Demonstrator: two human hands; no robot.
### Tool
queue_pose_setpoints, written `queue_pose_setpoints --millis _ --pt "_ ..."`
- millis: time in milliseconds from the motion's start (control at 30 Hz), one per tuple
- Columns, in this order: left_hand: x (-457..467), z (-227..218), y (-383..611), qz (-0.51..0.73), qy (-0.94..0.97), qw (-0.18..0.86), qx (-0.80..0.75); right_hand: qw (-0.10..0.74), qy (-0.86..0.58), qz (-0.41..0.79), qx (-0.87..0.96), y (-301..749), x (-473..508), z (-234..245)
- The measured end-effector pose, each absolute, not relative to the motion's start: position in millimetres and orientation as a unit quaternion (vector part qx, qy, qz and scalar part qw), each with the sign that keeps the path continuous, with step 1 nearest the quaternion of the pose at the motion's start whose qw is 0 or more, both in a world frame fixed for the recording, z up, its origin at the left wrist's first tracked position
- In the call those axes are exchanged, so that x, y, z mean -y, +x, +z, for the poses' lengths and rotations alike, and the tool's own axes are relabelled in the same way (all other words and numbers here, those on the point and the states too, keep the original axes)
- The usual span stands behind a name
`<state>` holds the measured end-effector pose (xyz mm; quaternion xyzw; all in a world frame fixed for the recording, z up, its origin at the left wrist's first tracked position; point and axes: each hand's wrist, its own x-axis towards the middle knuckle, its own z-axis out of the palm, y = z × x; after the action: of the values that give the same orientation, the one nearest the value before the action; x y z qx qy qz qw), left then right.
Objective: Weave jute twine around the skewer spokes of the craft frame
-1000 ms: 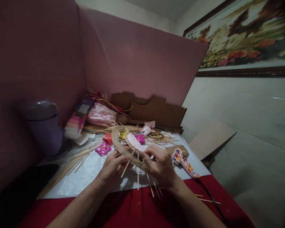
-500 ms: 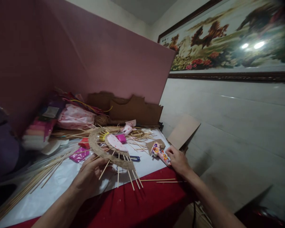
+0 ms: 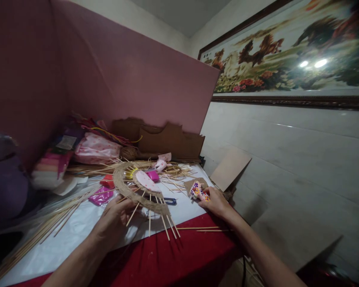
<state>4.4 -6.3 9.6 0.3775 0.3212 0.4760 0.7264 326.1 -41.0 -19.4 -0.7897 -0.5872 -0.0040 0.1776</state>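
My left hand [image 3: 115, 217] is closed on the lower left edge of a crescent-shaped frame [image 3: 124, 189] wrapped in brown twine. Thin wooden sticks [image 3: 150, 219] radiate from the frame, and an inner half-round panel [image 3: 147, 180] carries pale pink dotted cloth. At the table's right side my right hand [image 3: 217, 202] has its fingers wrapped round the handle of a flower-patterned hot glue gun [image 3: 196, 190]. The glue gun rests on a small piece of cardboard [image 3: 191, 183]; my fingers hide most of its handle.
Loose sticks [image 3: 56, 219] lie at the left, beside magenta [image 3: 101, 196] and red packets. Behind are pink cloth [image 3: 97, 148], a twine ball [image 3: 128, 153] and torn cardboard [image 3: 170, 141]. A blue-handled tool [image 3: 170, 201] lies beyond the frame. Two sticks lie on the red cloth [image 3: 167, 259].
My right hand has moved left from beside the glue gun's handle and closed around it. The frame in my left hand stays nearly in place.
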Motion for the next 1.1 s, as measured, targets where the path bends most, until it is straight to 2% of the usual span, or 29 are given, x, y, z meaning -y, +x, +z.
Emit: queue_pose_setpoints --millis 200,433,633,1100 --pt "5 8 4 0.482 0.362 0.731 -0.318 0.228 -0.749 -0.019 0.622 328 44 -23" --pt "5 6 4 0.484 0.38 0.724 -0.313 0.206 -0.789 0.023 0.578 326 46 -12" --pt "3 6 5 0.482 0.374 0.721 -0.328 0.246 -0.798 0.03 0.549 334 40 -13" --pt "3 4 4 0.474 0.376 0.733 -0.311 0.318 -0.774 0.13 0.531 345 28 -21"
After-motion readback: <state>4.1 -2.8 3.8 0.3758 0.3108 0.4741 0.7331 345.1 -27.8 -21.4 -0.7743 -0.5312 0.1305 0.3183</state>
